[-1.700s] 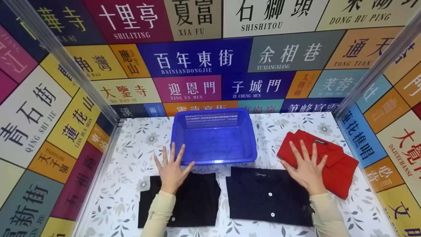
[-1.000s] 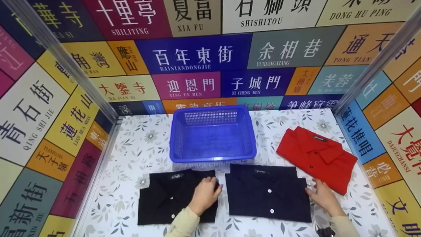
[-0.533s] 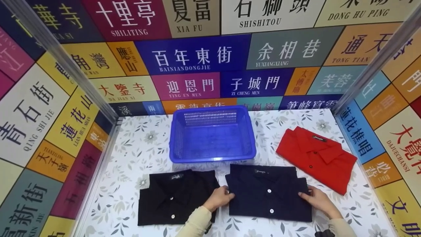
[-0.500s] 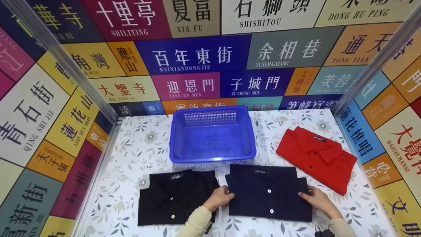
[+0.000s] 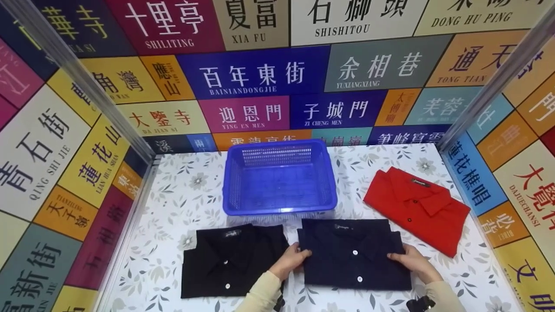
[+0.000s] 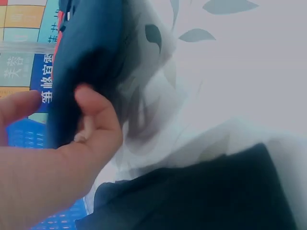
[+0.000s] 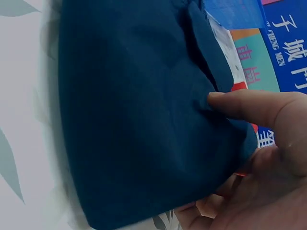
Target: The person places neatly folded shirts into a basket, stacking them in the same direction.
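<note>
A folded navy shirt (image 5: pixel 334 264) with white buttons lies in front of the basket, collar facing away. My left hand (image 5: pixel 289 261) pinches its left edge, and my right hand (image 5: pixel 414 261) pinches the right edge. In the right wrist view the thumb presses on top of the navy cloth (image 7: pixel 139 110) while the fingers curl underneath. The left wrist view shows the shirt's edge (image 6: pixel 91 52) between thumb and curled fingers, with white table beneath it. Just left of it lies a folded black shirt (image 5: pixel 212 277), partly behind my left forearm.
A blue plastic basket (image 5: pixel 279 209) with nothing in it stands behind the shirts, near the back wall. At the right, a folded red shirt (image 5: pixel 427 221) lies at a slant. Panels with lettering enclose the leaf-patterned table (image 5: pixel 173 186) on the sides and back.
Both hands, earlier spread above the table, have come down to the navy shirt's side edges and taken hold. The shirt has shifted slightly. The basket, black shirt and red shirt stay put.
</note>
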`<act>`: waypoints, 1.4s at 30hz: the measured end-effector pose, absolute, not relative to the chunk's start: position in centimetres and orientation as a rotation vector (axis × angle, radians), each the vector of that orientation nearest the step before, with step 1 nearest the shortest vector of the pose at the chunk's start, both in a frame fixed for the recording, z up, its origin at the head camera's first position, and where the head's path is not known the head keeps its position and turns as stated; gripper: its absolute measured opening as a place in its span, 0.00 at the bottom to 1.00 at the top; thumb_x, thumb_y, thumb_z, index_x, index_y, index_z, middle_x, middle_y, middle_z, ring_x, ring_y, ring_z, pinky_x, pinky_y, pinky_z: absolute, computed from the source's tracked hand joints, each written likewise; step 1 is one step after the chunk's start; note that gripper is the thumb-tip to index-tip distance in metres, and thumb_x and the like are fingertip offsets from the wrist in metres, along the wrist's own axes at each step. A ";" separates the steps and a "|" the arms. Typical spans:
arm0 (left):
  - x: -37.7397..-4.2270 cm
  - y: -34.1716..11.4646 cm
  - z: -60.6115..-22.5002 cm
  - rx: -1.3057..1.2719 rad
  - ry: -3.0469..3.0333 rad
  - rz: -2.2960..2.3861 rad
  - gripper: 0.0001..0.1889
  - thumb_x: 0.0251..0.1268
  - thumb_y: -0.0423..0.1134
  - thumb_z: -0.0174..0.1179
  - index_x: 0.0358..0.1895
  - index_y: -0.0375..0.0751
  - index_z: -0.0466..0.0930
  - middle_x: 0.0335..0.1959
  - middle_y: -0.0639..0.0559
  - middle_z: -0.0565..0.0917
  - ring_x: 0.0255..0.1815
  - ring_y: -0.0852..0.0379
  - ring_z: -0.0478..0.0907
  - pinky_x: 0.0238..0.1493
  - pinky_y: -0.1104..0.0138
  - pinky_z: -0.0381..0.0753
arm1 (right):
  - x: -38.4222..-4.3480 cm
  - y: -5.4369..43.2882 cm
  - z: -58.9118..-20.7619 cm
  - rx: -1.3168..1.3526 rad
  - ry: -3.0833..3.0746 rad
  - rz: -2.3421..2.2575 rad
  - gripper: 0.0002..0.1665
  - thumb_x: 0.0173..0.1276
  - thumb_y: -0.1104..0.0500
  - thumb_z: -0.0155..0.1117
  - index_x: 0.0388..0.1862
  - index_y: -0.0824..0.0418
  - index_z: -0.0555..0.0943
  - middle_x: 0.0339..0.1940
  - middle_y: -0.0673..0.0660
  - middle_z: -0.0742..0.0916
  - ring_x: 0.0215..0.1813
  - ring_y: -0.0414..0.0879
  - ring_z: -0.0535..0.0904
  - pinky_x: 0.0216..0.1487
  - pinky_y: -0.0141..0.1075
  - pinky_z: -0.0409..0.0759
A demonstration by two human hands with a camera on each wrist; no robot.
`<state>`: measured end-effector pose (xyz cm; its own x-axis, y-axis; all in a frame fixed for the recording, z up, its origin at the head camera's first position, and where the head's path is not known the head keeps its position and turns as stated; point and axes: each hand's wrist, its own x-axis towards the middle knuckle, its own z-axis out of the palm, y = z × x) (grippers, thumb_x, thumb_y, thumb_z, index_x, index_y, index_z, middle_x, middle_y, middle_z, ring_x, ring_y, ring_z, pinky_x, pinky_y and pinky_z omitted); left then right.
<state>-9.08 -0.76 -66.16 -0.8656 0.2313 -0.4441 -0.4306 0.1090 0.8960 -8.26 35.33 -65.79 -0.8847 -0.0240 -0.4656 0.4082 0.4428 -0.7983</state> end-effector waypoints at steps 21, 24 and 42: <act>-8.8 -0.8 -65.8 0.079 1.946 1.780 0.32 0.59 0.28 0.56 0.69 0.34 0.64 0.62 0.37 0.73 0.60 0.46 0.70 0.64 0.54 0.67 | -8.4 34.9 -65.0 0.274 2.157 -1.668 0.36 0.72 0.61 0.55 0.70 0.78 0.54 0.58 0.73 0.76 0.48 0.52 0.80 0.48 0.38 0.78; -8.9 -0.7 -65.8 0.115 1.980 1.781 0.27 0.56 0.26 0.57 0.63 0.30 0.70 0.57 0.38 0.77 0.56 0.48 0.73 0.59 0.57 0.71 | -8.3 35.2 -64.7 0.248 2.163 -1.683 0.36 0.72 0.62 0.55 0.69 0.79 0.53 0.58 0.73 0.76 0.47 0.51 0.80 0.48 0.37 0.78; -9.0 -1.5 -63.5 0.465 2.024 1.779 0.21 0.50 0.21 0.63 0.51 0.34 0.79 0.44 0.49 0.83 0.42 0.62 0.77 0.51 0.68 0.75 | -7.9 37.0 -62.5 0.054 2.247 -1.697 0.31 0.67 0.65 0.61 0.63 0.81 0.63 0.55 0.71 0.79 0.47 0.40 0.79 0.48 0.33 0.78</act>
